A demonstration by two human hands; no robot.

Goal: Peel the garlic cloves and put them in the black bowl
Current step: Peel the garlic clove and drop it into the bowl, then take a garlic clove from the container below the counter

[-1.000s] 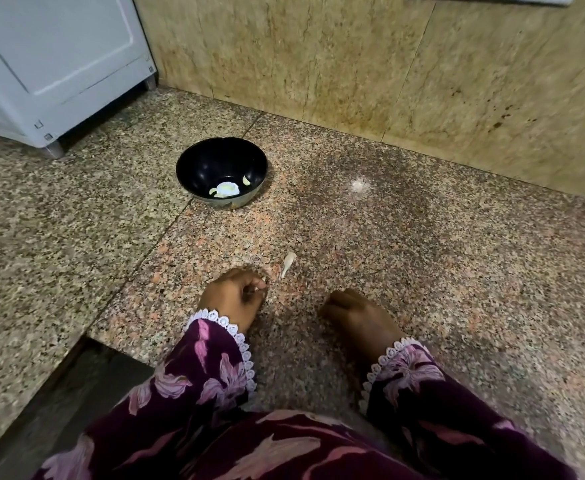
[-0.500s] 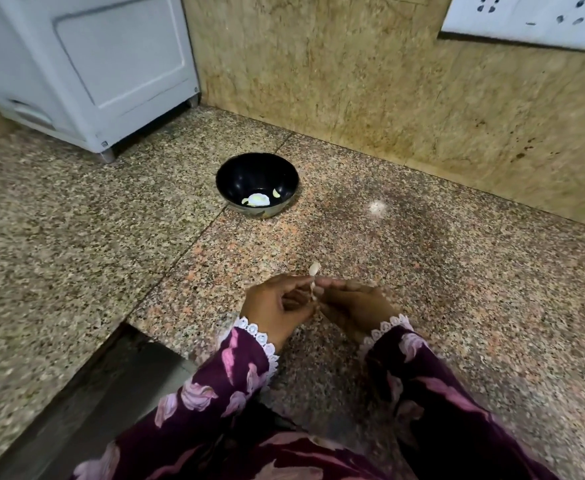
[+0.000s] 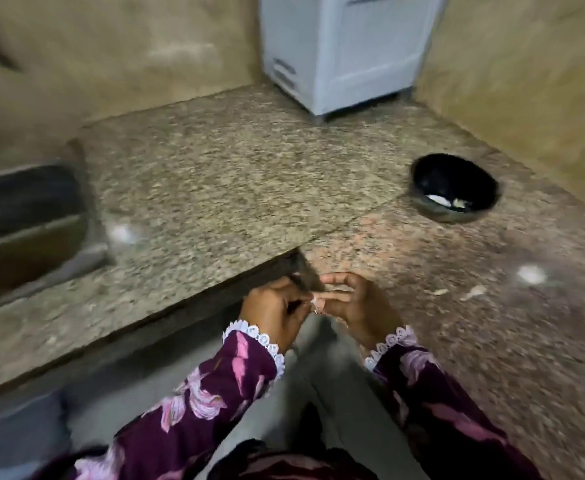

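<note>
The view is blurred by motion. My left hand (image 3: 277, 310) and my right hand (image 3: 357, 306) meet over the counter's front edge, fingers curled toward each other. Between their fingertips they pinch a small pale garlic clove (image 3: 316, 304), mostly hidden by the fingers. The black bowl (image 3: 454, 187) stands on the granite counter at the upper right, well away from both hands. A few pale peeled cloves (image 3: 440, 200) lie in its bottom.
Two bits of pale skin (image 3: 473, 292) lie on the granite counter (image 3: 249, 188) right of my hands. A white appliance (image 3: 343, 53) stands in the back corner. A dark sink (image 3: 24, 216) opens at the left. Tan walls close the back and right.
The camera has swung left, so the bowl now sits far right. My hands, which picked the clove off the counter and met around it, have drawn back over the counter's edge.
</note>
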